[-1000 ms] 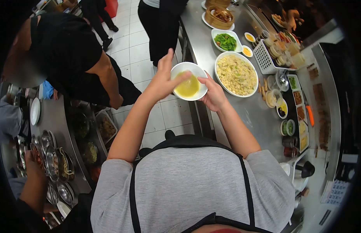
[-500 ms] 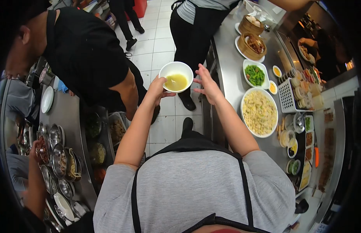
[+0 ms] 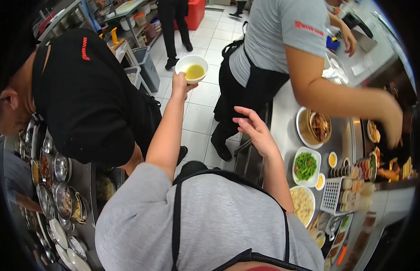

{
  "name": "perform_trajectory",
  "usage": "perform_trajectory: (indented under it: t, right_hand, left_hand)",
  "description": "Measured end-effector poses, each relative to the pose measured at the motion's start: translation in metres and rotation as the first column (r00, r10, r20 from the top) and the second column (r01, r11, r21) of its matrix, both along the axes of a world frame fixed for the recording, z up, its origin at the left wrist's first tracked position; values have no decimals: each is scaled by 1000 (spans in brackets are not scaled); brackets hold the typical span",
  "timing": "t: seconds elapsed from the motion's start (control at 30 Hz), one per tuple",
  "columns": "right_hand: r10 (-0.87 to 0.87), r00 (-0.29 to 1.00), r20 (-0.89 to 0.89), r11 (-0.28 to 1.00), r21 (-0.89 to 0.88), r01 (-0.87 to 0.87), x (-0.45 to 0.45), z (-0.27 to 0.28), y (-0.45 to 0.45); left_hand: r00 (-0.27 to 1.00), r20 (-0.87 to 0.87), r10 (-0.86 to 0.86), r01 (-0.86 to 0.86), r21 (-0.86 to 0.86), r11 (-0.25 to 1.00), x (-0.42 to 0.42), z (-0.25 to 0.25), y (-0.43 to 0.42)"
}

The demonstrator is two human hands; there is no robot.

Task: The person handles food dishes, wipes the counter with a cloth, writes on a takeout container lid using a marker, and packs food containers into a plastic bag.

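Observation:
My left hand (image 3: pixel 179 86) is stretched forward over the tiled floor and grips a white bowl (image 3: pixel 199 60). A shallow pool of yellow-green liquid lies in the bowl, which is roughly level. Held apart from the bowl, my right hand (image 3: pixel 260 135) hovers left of the steel counter (image 3: pixel 284 119), its fingers spread and nothing in them. On that counter, nearest to this hand, are a white dish of green vegetables (image 3: pixel 305 166) and a plate of fried rice (image 3: pixel 303 204), partly hidden by my right forearm.
A co-worker in grey (image 3: pixel 268 49) stands ahead at the right, one arm reaching across the counter above a bamboo steamer (image 3: pixel 304 124). Close on my left, a person in black (image 3: pixel 83 99) leans over a counter with metal bowls (image 3: pixel 63 167). A grey bin (image 3: pixel 148 67) stands ahead.
The bowl in my left hand has moved forward and slightly left. My right hand has drawn away from it, back and right. The grey-shirted co-worker's arm now reaches over the counter.

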State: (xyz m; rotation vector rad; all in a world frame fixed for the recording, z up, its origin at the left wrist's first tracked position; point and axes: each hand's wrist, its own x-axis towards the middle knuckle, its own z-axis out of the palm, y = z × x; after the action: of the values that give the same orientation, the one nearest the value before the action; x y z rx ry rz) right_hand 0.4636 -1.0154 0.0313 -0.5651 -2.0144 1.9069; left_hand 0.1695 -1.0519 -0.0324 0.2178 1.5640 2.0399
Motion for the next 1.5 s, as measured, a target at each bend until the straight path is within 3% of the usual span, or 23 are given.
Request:
perform_trajectory:
  t: [0.17,0.4,0.6,0.77,0.9,1.03,1.23,1.3,1.37,1.43,1.5]
  right_hand:
    - [86,996,-21,991,106,-83,-16,16,12]
    - [6,998,66,1000,-22,-5,-41,-3,22]
    - [-51,992,111,985,-160,69,-75,-39,42]
    - [112,979,169,994,-8,-112,-124,-47,70]
    - [125,989,74,989,-89,-118,-173,-42,93]
    - [106,986,132,993,-73,-97,-251,-60,138]
    - [-24,984,174,997,-66,36,-383,-60,217]
    - [-71,984,163,997,51,64,-419,-48,257]
    - [-278,960,47,947,183,265,-447,-57,305]
    - [-523,840,-144,807,231,543,-461,-68,362]
    - [-807,577,-126,588,-81,805,-458,-61,424]
  left_hand:
    - [999,-1,50,-50,4,999,-79,3,43]
    - [999,16,40,-39,-62,997,-172,2,92]
    - [990,57,-126,125,27,992,-219,-29,114]
    - [991,100,-86,94,-75,993,-236,-20,133]
    - [974,163,-160,175,-80,981,-277,-38,155]
    - [938,178,-299,312,-49,949,-351,-66,203]
    - [890,138,-435,454,-168,875,-429,-48,252]
    - [863,156,-481,504,-183,844,-453,-45,268]
    - [848,170,-502,527,-167,833,-475,-50,283]
    - [824,213,-525,560,-163,813,-499,-60,301]
    - [799,255,-544,589,-155,793,-518,-66,323]
